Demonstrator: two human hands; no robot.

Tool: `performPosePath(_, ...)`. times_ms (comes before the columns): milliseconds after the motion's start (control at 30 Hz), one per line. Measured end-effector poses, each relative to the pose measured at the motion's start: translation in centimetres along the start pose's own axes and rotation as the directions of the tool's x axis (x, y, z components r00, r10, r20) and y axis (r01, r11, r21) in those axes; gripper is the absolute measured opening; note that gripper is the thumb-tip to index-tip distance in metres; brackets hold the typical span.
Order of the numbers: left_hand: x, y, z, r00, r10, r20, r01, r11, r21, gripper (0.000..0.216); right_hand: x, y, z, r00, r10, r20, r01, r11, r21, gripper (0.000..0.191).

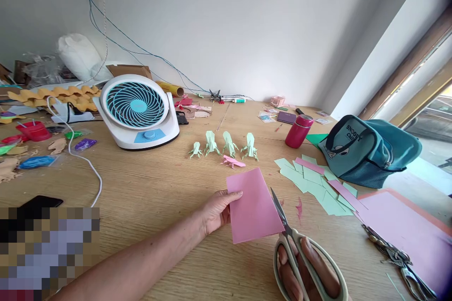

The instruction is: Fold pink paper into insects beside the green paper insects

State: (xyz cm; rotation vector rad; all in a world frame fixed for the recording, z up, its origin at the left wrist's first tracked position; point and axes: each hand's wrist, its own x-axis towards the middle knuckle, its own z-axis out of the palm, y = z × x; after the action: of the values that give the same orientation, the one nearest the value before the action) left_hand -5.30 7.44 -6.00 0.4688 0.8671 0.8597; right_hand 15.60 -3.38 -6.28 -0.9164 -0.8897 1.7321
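Woodgrain tabletop beneath, left hand pinches flat pink paper; right hand grips scissors.

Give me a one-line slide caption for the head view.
Left hand holding pink paper, right hand with scissors at its edge, near green and pink folded figures on a table.

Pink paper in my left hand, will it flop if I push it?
The pink paper is probably fairly stiff, looking flat though the left hand grips only one edge. It seems light, held in a pinch. Pushed at the corner by the scissors, far from that grip, it might bend or swivel.
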Motion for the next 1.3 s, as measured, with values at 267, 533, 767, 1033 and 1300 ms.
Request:
performPosePath(267,-0.4,-0.4,0.5,0.998,0.049,0.028,-0.05,0.998,0.047,0.04,-0.1,-0.3,0.0,0.996,0.032,0.08,-0.037,0.998,0.057,0.051)
performPosePath(533,-0.5,-0.5,0.6,0.997,0.06,0.041,-0.062,0.996,0.058,0.043,0.2,0.1,-0.3,0.995,-0.022,0.102,0.016,0.998,0.063,0.048)
performPosePath(767,-0.5,-0.5,0.5,0.997,0.068,0.049,-0.07,0.996,0.058,0.043,0.1,0.6,-0.4,0.994,-0.056,0.092,0.049,0.996,0.071,0.047)
performPosePath(1033,-0.3,-0.6,0.3,0.996,0.071,0.054,-0.074,0.996,0.049,0.042,0.5,1.1,-1.0,0.991,-0.073,0.114,0.065,0.995,0.069,0.05)
performPosePath(1300,-0.4,-0.7,0.5,0.996,0.074,0.054,-0.077,0.996,0.052,0.042,0.2,0.4,-0.4,0.996,0.0,0.084,-0.009,0.994,0.109,0.05)
